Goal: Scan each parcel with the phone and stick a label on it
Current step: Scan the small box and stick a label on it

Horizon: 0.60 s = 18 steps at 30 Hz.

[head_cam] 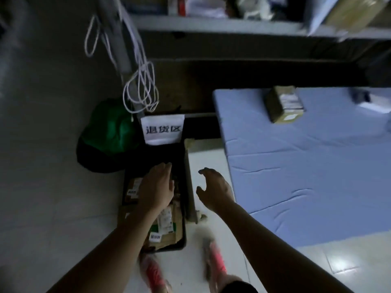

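Pale floor tiles fill the bottom of the frame, dim and a little blurred, with two pink shoes (213, 259) at the lower centre. Just above them a dark crate (183, 240) sits on the floor, packed with brown parcels (167, 229) that already carry white printed slips. The left hand (157, 187) reaches over the crate, palm down with fingers extended, holding nothing; whether it touches a parcel beneath cannot be told. The right hand (213, 187) hovers beside the crate over the floor, fingers loosely curled and spread, also empty. A white sign (163, 129) with printed characters stands at the crate's far end, and a green bag (108, 132) lies left of it under hanging white cords (141, 89).

To the right, a blue-covered worktop (306, 166) fills the middle right of the frame. One wrapped box (284, 106) rests on its far part, well apart from the crate. No phone can be made out with certainty. Shelves (211, 26) with more goods run along the top edge.

As a judgement, the work looks far from finished: a crateful waits, only one box is out, and the next parcel is not yet picked up.
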Each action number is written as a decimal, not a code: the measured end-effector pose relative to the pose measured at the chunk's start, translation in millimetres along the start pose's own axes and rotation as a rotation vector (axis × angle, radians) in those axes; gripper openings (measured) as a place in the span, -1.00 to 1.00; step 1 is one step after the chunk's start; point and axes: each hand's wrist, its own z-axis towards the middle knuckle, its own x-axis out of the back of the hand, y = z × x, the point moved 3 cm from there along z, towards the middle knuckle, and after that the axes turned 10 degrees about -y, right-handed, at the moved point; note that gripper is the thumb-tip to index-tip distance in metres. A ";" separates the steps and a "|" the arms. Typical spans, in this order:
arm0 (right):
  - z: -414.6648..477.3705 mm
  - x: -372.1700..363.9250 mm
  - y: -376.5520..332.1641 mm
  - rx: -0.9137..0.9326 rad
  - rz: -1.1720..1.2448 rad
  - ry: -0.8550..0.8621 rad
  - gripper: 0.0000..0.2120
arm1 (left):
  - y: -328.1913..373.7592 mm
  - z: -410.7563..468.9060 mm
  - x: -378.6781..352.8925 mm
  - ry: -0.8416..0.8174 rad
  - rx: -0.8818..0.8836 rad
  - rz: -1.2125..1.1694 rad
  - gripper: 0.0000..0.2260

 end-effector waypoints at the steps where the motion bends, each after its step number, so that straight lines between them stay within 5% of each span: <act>1: -7.4 23.4 6.4 0.001 -0.014 0.022 -0.51 | 20.0 5.2 17.9 0.022 -0.032 0.024 -0.49; 9: -25.5 188.3 135.5 -0.029 -0.083 0.152 -0.51 | 190.7 43.8 74.5 0.071 -0.163 0.236 -0.59; 18: 18.0 302.7 265.0 -0.043 0.084 0.101 -0.47 | 330.2 109.6 64.1 -0.020 0.028 0.141 -0.48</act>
